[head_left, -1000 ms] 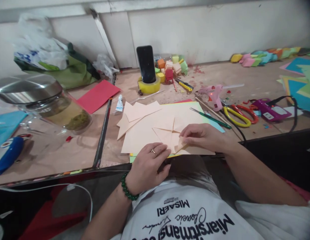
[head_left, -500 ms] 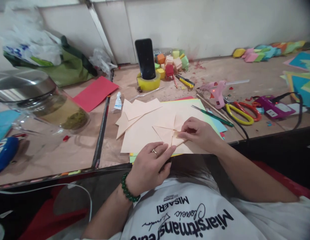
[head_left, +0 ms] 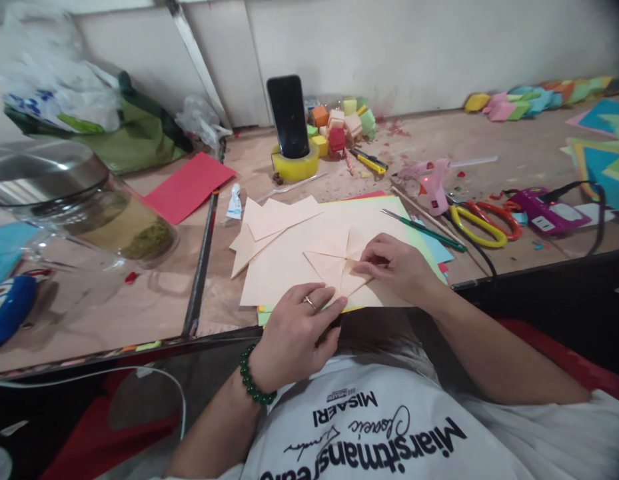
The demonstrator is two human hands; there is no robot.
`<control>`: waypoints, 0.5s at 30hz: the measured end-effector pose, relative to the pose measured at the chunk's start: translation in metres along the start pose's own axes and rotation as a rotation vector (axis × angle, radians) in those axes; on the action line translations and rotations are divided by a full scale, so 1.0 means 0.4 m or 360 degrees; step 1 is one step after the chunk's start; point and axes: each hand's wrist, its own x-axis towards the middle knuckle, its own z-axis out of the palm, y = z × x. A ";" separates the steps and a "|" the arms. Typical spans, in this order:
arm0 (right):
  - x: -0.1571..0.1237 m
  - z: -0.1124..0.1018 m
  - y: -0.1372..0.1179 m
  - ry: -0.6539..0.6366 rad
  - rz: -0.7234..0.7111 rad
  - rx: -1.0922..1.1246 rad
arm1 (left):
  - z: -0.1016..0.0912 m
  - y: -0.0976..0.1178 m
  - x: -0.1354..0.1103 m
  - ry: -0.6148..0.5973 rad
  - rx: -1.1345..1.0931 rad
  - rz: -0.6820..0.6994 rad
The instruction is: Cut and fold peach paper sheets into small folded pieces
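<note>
A cream folded paper (head_left: 329, 268) with pointed flaps lies on a stack of paper sheets (head_left: 274, 280), the top sheet cream. My right hand (head_left: 402, 270) pinches a flap at the folded paper's right side between thumb and fingers. Along its lower edge rests my left hand (head_left: 302, 327), fingers stretched out with the tips on the paper and holding nothing. More folded cream pieces (head_left: 274, 223) are piled at the stack's upper left. Green tweezers (head_left: 424, 231) lie across the stack's right side.
A pink glue gun (head_left: 432, 183), yellow-handled scissors (head_left: 476, 230) and a purple device (head_left: 546, 213) sit at right. A phone (head_left: 288, 117) stands in a tape roll (head_left: 295, 165) behind the stack. At left are a glass jug (head_left: 134, 227) and red paper (head_left: 192, 187).
Both hands hold nearly the same place. The flap under my right fingers appears to lie slightly flatter; the whole view has shifted a little.
</note>
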 end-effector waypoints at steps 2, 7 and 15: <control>0.000 0.000 -0.001 -0.0001 -0.0001 -0.0020 | -0.003 0.002 0.003 -0.0023 -0.0009 -0.0012; -0.001 0.002 -0.004 0.0009 0.0002 -0.0046 | -0.008 0.009 0.013 -0.0045 -0.0001 -0.0034; 0.001 0.003 -0.006 -0.0013 0.0018 -0.0067 | -0.007 0.016 0.022 -0.0045 -0.0070 -0.0041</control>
